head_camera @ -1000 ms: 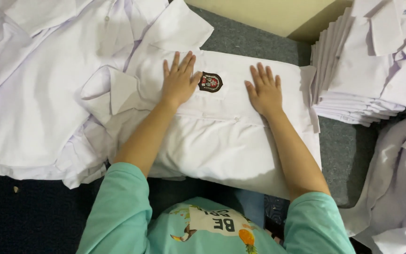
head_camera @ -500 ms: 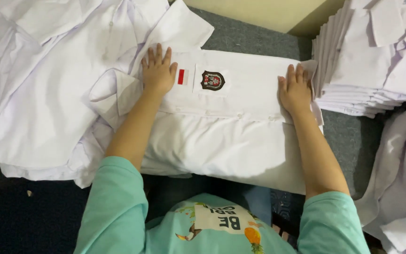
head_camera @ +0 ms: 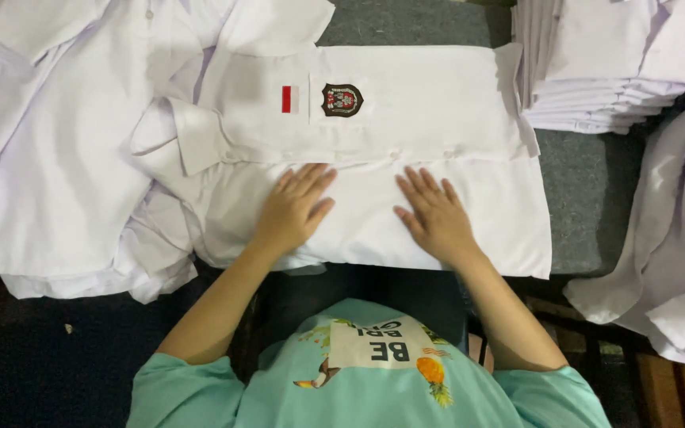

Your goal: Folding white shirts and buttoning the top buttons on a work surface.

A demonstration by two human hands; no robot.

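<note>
Grey surface (head_camera: 588, 182), folded white shirt (head_camera: 422, 111) under both flat hands.

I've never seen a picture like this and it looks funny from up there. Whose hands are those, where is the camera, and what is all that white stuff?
The camera sits on a person's head and looks straight down, so you see their own two arms reaching out from a green top at the bottom. There is no machine here, only bare hands. The left hand and the right hand both lie flat, fingers spread, on a folded white shirt. Neither hand grips anything; they just press on the cloth. The shirt has a small red-and-white patch and a dark badge on it. To the left lies a loose heap of white shirts. At the top right is a neat stack of folded shirts, and more white cloth hangs at the right edge.
</note>
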